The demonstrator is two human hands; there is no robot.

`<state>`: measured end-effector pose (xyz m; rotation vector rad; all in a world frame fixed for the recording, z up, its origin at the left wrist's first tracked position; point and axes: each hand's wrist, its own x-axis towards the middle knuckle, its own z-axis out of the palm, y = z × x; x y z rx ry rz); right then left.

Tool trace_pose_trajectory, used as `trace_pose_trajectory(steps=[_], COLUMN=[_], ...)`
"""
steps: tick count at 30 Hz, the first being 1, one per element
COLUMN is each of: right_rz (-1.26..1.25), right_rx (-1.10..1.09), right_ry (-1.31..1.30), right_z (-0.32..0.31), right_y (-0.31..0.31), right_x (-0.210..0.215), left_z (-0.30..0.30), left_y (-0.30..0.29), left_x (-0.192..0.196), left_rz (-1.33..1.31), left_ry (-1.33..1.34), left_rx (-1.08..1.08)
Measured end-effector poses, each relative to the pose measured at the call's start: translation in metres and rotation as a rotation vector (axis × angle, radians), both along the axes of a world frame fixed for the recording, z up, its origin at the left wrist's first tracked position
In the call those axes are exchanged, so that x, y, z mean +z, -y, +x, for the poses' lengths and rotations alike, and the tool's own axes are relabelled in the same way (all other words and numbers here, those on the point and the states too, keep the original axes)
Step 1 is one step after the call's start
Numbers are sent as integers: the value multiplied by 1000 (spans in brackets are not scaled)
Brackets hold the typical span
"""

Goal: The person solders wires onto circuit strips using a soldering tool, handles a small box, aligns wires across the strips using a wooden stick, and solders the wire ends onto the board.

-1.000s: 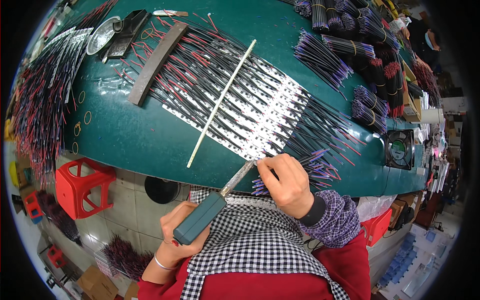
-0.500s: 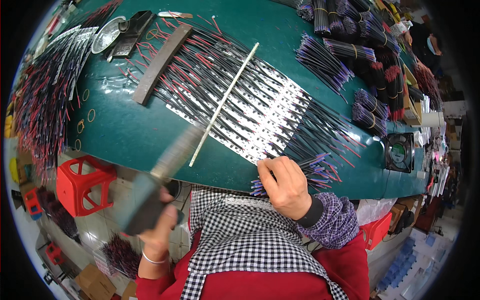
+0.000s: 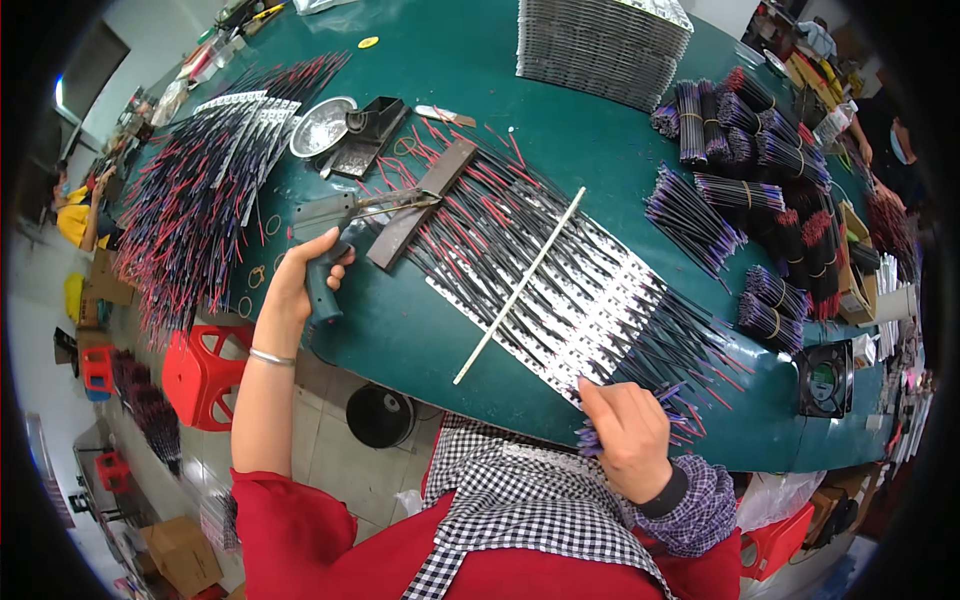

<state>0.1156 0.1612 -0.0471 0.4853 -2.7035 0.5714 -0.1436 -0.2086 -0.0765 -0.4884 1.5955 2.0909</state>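
My left hand (image 3: 318, 275) grips the green handle of a pistol-shaped soldering gun (image 3: 322, 225). The gun's thin metal prongs reach right, to the brown bar (image 3: 420, 207), which lies across the red-ended wires; whether they touch it I cannot tell. My right hand (image 3: 628, 432) is closed at the near corner of the white circuit strips (image 3: 585, 345), thumb and forefinger together. Purple-tipped black wires (image 3: 590, 438) stick out from under its palm. Rows of black wires run over the strips, and a thin pale rod (image 3: 520, 285) crosses them.
Left of the bar stand a round metal dish (image 3: 322, 128) and a dark metal holder (image 3: 372, 140). A heap of wired strips (image 3: 200, 210) covers the table's left side. Bundled wires (image 3: 775, 200) lie right, near a small fan (image 3: 826, 380). Stacked boards (image 3: 600, 50) stand at the back.
The soldering gun in my left hand has moved from near my body up to the brown bar. My right hand stays by the strips' near corner. The view has shifted, showing more of the far table.
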Motion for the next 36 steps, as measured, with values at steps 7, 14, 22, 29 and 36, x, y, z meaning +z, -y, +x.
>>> trace_pose_trajectory(steps=[7, 14, 22, 29, 36], right_rz=[-209, 126, 354, 663, 628], right_rx=[-136, -407, -411, -464, -491], right_ry=[-149, -101, -27, -138, -345], right_z=[-1, -100, -163, -159, -160], right_y=[-40, -130, -152, -139, -135], right_x=[74, 44, -52, -69, -69], left_z=[-5, 95, 143, 236, 307], left_y=[3, -110, -151, -84, -48], left_x=[-16, 12, -21, 0, -6], left_rz=[-1268, -1251, -1087, -605, -752], left_ry=[-394, -1091, -1065, -542, -399], left_rx=[-8, -252, -388, -218, -213])
